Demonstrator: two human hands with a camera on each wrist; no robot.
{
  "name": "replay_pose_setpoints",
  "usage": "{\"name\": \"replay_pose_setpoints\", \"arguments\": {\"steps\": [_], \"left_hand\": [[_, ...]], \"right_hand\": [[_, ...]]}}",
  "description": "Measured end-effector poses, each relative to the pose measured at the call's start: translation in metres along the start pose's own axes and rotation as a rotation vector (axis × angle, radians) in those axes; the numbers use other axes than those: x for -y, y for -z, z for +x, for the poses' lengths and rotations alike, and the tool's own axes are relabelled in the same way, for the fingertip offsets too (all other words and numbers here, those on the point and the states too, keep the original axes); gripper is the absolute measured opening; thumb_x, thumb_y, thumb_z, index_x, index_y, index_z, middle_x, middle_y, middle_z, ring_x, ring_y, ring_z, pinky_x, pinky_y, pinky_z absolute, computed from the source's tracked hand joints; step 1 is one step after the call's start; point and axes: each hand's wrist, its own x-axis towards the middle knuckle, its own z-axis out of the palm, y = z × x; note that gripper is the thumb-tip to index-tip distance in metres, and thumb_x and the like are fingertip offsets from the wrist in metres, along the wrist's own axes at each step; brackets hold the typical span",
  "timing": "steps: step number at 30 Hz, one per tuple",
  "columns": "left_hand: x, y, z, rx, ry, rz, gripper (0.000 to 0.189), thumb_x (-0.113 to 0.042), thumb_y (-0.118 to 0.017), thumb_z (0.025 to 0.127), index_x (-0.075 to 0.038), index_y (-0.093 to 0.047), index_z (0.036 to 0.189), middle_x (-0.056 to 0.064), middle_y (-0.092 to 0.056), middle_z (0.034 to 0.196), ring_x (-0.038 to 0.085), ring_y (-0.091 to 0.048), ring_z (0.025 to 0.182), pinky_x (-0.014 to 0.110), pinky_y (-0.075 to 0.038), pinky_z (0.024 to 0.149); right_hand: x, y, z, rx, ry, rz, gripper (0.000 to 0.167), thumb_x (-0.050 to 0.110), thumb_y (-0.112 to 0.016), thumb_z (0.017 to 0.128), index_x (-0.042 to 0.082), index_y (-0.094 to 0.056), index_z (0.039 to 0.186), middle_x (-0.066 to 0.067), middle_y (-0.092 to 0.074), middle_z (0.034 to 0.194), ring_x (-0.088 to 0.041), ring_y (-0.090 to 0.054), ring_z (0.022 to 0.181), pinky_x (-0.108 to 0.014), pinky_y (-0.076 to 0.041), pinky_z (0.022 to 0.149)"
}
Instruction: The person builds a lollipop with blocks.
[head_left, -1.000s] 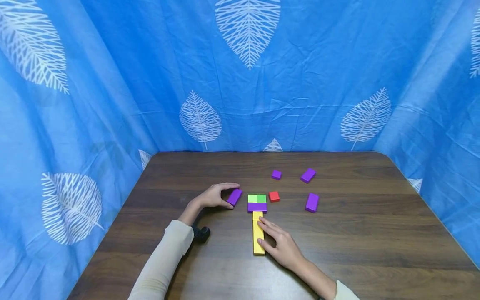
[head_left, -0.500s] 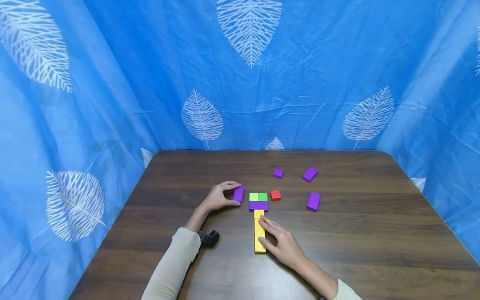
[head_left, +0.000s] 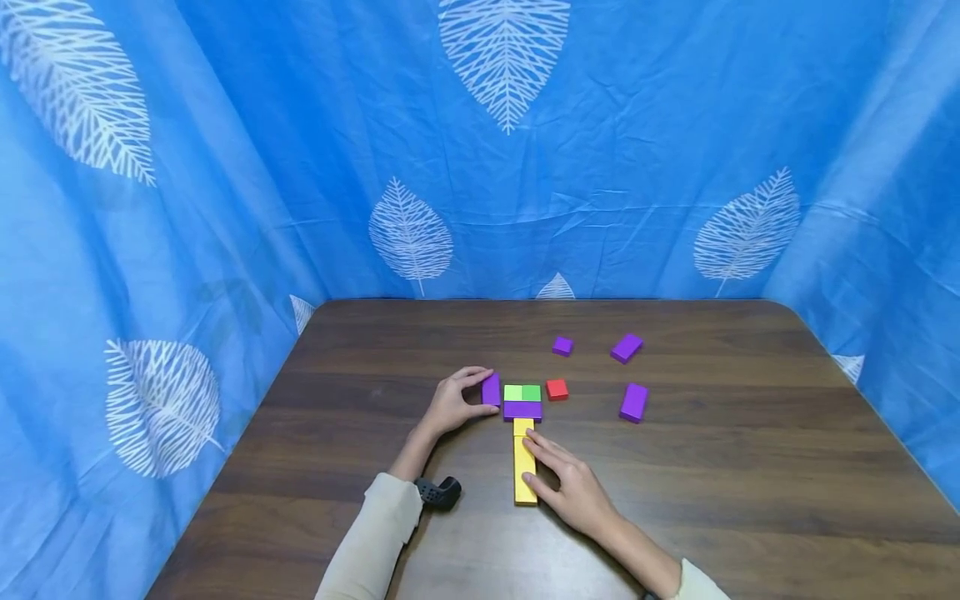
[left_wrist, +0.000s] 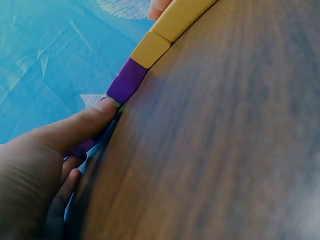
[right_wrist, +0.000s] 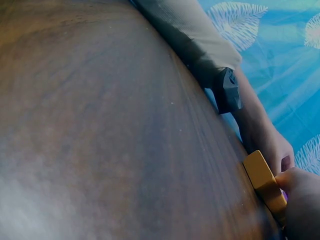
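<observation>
The left hand (head_left: 452,406) pinches a purple block (head_left: 491,390) lengthwise between thumb and fingers, though whether it touches the table (head_left: 337,383) is hard to tell; just right of those fingertips sit green blocks (head_left: 531,392). The right hand (head_left: 577,493), fingers slightly apart, touches the yellow blocks (head_left: 523,467) at its fingertips.

I see a creased blue curtain (head_left: 637,108) printed with white leaf shapes (head_left: 411,237) hanging behind and along both sides of a brown wood-grain table (head_left: 750,467). On my head feed, the table's two far corners (head_left: 780,315) show rounded.
</observation>
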Motion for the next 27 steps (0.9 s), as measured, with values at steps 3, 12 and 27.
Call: {"name": "replay_pose_setpoints", "arguments": {"steps": [3, 12, 27], "left_hand": [[0.0, 0.002, 0.0, 0.051, 0.02, 0.018, 0.065, -0.035, -0.081, 0.069, -0.009, -0.059, 0.125, 0.007, -0.057, 0.123, 0.022, -0.052, 0.115, 0.037, -0.041, 0.097], [0.005, 0.014, -0.009, 0.125, 0.121, -0.085, 0.068, -0.033, -0.078, 0.073, -0.01, -0.053, 0.132, 0.008, -0.049, 0.134, 0.026, -0.041, 0.126, 0.043, -0.032, 0.104], [0.001, 0.006, -0.003, 0.131, 0.069, -0.075, 0.055, -0.025, -0.071, 0.082, -0.008, -0.053, 0.131, 0.005, -0.048, 0.136, 0.022, -0.041, 0.126, 0.039, -0.032, 0.105]], "right_hand": [[0.0, -0.001, 0.001, -0.006, 0.007, 0.0, 0.048, 0.024, -0.071, 0.082, 0.005, -0.059, 0.123, -0.009, -0.053, 0.13, -0.03, -0.052, 0.115, -0.044, -0.044, 0.093], [0.0, -0.008, 0.0, 0.007, 0.016, -0.01, 0.047, 0.026, -0.069, 0.083, 0.005, -0.058, 0.124, -0.009, -0.053, 0.131, -0.032, -0.053, 0.114, -0.045, -0.044, 0.092], [0.002, -0.001, 0.001, 0.019, -0.022, -0.003, 0.048, 0.025, -0.07, 0.083, 0.007, -0.058, 0.126, -0.008, -0.052, 0.132, -0.029, -0.051, 0.117, -0.043, -0.043, 0.094]]}}
